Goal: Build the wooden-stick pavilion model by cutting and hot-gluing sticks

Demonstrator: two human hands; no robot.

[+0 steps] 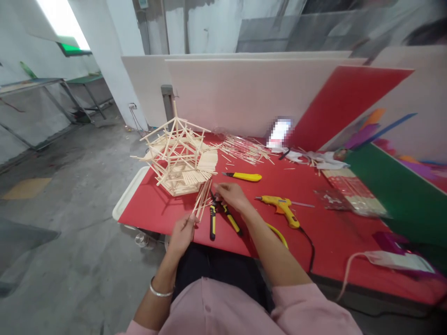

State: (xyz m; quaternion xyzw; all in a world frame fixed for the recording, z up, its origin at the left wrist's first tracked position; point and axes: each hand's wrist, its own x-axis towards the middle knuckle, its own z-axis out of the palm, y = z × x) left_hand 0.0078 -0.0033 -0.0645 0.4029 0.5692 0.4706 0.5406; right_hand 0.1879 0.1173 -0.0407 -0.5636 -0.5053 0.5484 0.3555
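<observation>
My left hand (183, 235) is at the table's front edge, its fingers pinched on the near end of thin wooden sticks (202, 201). The sticks point away from me, toward a pavilion-like model of wooden sticks (178, 163) with a peaked top. My right hand (232, 195) is closed just above the head of black-and-yellow pliers (213, 221), thumb and fingertips together. Whatever those fingertips hold is too small to make out. The pliers lie with handles spread toward me. Beyond my right hand lies a yellow utility knife (244, 177).
A yellow glue gun (281, 207) with a black cord lies right of my forearm on the red tabletop (331, 242). Loose sticks (244, 149), a lit phone (279, 132) and bagged sticks (354, 190) are farther back. Large white boards (244, 93) stand behind the table.
</observation>
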